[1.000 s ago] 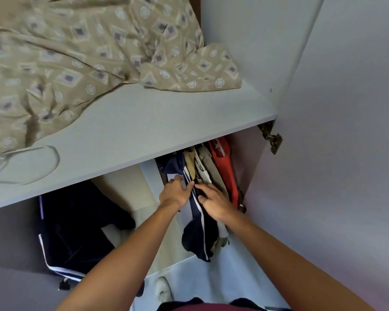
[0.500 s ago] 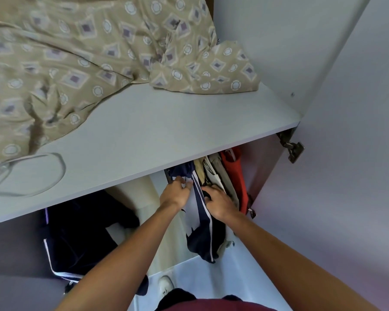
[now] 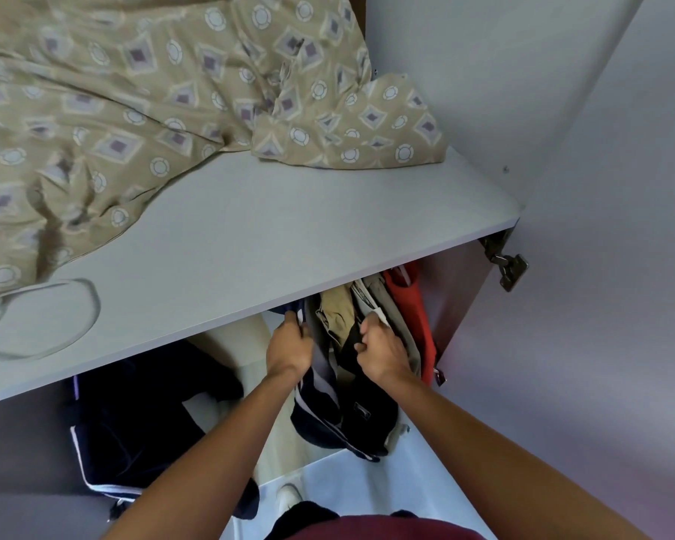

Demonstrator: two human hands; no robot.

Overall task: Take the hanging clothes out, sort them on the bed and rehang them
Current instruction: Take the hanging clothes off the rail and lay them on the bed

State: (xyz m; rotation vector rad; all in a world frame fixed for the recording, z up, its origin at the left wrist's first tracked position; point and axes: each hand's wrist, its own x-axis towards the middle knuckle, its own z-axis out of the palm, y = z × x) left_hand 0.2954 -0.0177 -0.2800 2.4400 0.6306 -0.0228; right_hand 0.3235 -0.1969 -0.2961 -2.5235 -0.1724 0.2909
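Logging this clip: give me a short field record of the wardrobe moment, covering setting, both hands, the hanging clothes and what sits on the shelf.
setting: open wardrobe, seen from above, shelf over the hanging space
left hand: grips the navy white-striped garment near its top
right hand: curled round dark fabric among the hanging clothes
hanging clothes: navy, beige garment, grey, red garment, packed at the right end
on shelf: patterned beige cloth, crumpled
lower left: dark garment with white trim
stage: clothes not yet taken out

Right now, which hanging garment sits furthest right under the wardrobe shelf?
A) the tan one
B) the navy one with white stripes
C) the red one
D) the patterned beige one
C: the red garment hangs nearest the hinge, right of the others.
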